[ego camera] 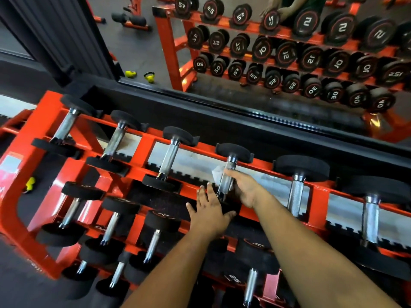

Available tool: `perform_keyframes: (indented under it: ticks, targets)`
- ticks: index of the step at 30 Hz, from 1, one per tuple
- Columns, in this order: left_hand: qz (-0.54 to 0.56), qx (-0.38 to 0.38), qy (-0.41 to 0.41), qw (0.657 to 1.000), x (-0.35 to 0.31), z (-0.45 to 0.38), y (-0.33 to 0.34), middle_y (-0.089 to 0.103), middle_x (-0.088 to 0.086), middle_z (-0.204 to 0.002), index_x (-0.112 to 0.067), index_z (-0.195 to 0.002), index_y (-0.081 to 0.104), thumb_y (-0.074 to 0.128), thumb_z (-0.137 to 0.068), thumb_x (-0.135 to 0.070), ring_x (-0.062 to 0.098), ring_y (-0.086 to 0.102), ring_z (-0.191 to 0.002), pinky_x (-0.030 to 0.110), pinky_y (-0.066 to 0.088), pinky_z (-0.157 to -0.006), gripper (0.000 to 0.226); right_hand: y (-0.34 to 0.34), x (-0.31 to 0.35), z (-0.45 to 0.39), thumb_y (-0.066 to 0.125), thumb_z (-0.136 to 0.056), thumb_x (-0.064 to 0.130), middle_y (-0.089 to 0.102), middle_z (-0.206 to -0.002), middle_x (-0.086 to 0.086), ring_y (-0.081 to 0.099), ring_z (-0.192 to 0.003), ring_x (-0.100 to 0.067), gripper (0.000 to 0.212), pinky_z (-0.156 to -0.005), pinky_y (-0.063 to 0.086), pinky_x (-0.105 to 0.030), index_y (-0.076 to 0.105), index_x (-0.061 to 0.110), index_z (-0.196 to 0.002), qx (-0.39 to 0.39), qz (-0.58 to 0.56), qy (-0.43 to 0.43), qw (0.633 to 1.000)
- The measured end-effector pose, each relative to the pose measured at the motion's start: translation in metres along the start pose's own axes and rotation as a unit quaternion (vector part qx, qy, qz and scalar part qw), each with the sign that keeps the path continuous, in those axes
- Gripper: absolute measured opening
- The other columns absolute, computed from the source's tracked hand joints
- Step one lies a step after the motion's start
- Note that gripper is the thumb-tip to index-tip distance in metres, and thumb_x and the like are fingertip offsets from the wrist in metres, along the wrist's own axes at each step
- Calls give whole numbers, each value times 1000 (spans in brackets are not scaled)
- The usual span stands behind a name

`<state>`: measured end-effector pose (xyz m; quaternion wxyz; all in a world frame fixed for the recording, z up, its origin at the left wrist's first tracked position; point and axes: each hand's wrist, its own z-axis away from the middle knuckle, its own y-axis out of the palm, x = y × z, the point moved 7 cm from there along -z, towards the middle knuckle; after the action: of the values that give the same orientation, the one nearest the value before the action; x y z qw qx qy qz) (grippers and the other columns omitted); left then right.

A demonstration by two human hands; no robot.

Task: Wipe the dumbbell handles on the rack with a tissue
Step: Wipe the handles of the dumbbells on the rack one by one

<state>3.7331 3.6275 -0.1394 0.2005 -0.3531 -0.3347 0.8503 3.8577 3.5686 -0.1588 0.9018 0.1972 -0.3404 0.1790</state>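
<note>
We are mid-wipe on the fourth handle [226, 177] along the rack's [142, 150] top rail: our right hand [242, 188] grips it through the tissue [217, 174], while our left hand [210, 211], fingers spread flat, steadies the near weight. Next, we judge, the handle to the right.

Right hand [241, 188] wraps tissue [217, 174] around a top-row dumbbell handle [226, 177] on the orange rack [142, 150]; left hand [210, 211] rests flat on its near head

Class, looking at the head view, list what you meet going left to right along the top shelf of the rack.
Three bare dumbbell handles → →, tissue, right hand gripping the fourth handle, then two more handles →.
</note>
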Motion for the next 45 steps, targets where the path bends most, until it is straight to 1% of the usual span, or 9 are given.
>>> perform_keyframes:
  ticks: [4,10,16,22,24,26,30,35,45]
  targets:
    - [5,3,0,1000,1,0,1,-20,12,-168,-16,-158,-23,57,-94,-62,26,-12,-157,62,-7,-123,111,2,19,-11,60,-93,21,69,-88,-8,67,-77,-20,14,-89,51,-37,69,10,-91,-48,-109,-33,992]
    - [5,5,5,1000,1,0,1,-20,12,-168,-15,-158,-22,56,-96,-58,26,-13,-157,62,-8,-122,109,3,-11,12,70,-92,34,78,-97,-5,73,-96,-25,24,-87,58,-38,73,15,-106,-27,163,-45,985]
    - [12,9,1,1000,-1,4,-3,-18,13,-169,-15,-158,-21,58,-93,-61,26,-13,-157,66,-8,-120,113,-21,-23,49,58,-100,23,62,-64,3,57,-66,-18,30,-61,45,-32,62,18,-71,-180,229,-160,943]
    - [25,-15,6,1000,-6,32,-11,-19,9,-169,-15,-161,-15,57,-88,-71,25,-14,-157,67,-7,-119,117,-27,-20,108,58,-101,17,78,-100,0,72,-97,-18,16,-88,56,-35,74,15,-105,-104,85,-199,971]
    - [73,-55,39,995,-13,54,-12,0,8,-171,-16,-163,4,58,-90,-68,26,1,-158,62,0,-122,105,-36,-19,133,59,-101,18,78,-103,2,72,-99,-16,17,-89,56,-34,72,17,-110,-94,72,-209,971]
    - [190,-75,87,975,-21,77,-11,36,7,-161,-21,-153,35,62,-94,-55,23,33,-148,54,22,-124,73,-47,-19,157,60,-100,19,77,-104,2,72,-100,-17,16,-88,56,-32,71,17,-112,-96,68,-218,969]
    - [449,15,48,892,-42,137,6,70,-1,-126,-32,-111,65,63,-100,-39,10,62,-114,36,46,-102,14,-54,-23,202,63,-99,17,77,-105,-5,73,-98,-24,16,-83,59,-37,69,15,-113,-68,52,-229,970]
    - [471,-29,87,877,-59,191,-3,78,1,-90,-17,-99,73,65,-100,-25,15,71,-86,31,55,-79,12,-51,-30,259,69,-94,16,77,-98,-9,72,-88,-22,13,-77,58,-37,72,13,-107,-20,86,-271,959]
    - [516,-99,119,843,-44,252,-16,70,11,-86,-4,-107,63,57,-104,-16,22,69,-75,26,58,-58,14,-57,-56,354,53,-92,-7,76,-96,-10,73,-76,-23,32,-71,57,-37,70,14,-109,-45,132,-294,946]
